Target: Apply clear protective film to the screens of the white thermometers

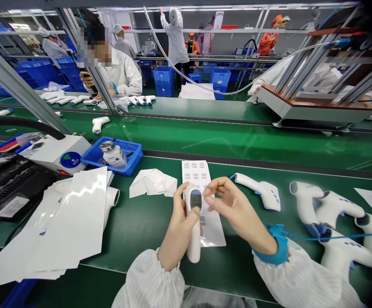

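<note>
My left hand [178,229] is wrapped round a white handheld thermometer [194,222], screen facing up, over the green table. My right hand [234,207] pinches something thin and clear at the thermometer's screen, too small to name. Under both hands lies a white sheet of barcode labels [202,173]. A blue wrist strap [277,244] with a coiled cord sits on my right wrist.
Several white thermometers [327,214] lie to the right, one more [261,190] near the label sheet. Left are white sheets [67,222], a crumpled wipe [152,182], a blue tray [91,158] with a bottle [113,155], and a black machine [9,184]. Other workers stand beyond the conveyor [237,137].
</note>
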A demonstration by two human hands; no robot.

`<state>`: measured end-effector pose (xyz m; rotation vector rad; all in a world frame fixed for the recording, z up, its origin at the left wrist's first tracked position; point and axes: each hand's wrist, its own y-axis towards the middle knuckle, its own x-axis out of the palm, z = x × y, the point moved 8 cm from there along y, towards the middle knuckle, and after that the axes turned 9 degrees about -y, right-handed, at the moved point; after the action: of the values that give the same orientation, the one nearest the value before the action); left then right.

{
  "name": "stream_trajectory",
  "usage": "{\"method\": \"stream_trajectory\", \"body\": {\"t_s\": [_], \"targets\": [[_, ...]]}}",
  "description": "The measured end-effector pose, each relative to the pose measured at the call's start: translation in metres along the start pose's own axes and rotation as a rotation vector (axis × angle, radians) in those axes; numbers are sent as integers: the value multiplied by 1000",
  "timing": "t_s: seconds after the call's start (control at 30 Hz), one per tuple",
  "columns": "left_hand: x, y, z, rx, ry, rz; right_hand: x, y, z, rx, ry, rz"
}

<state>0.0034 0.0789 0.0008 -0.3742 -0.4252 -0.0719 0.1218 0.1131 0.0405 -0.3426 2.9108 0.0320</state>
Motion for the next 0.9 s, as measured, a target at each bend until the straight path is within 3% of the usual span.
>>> {"method": "stream_trajectory", "body": {"t_s": [0.13, 0.3, 0.4, 0.47, 0.53, 0.6, 0.67, 0.7, 0.77, 0.83, 0.9], "targets": [[4, -7, 2, 10, 98, -23, 7, -1, -17, -219, -269, 37], [2, -15, 11, 185, 264, 58, 3, 5, -23, -265, -222, 115], [5, -14, 6, 186, 251, 38, 3, 5, -22, -296, -190, 157], [4, -8, -1, 165, 184, 41, 7, 3, -16, -252, -175, 160], [3, -2, -4, 211, 88, 54, 15, 0, -2, -104, -122, 95], [3, 3, -2, 285, -26, 27, 31, -5, 15, 77, -19, -80], [7, 6, -1, 297, -130, -70, 45, -7, 25, 162, 47, -265], [9, 7, 0, 275, -152, -117, 45, -3, 30, 165, 21, -318], [8, 10, -2, 214, -91, -132, 31, 23, 43, 162, -193, -284], [3, 12, -6, 158, 58, -71, 1, 67, 58, 197, -521, -129], [2, 13, -17, 73, 173, -72, -31, 118, 66, 215, -624, 14]]}}
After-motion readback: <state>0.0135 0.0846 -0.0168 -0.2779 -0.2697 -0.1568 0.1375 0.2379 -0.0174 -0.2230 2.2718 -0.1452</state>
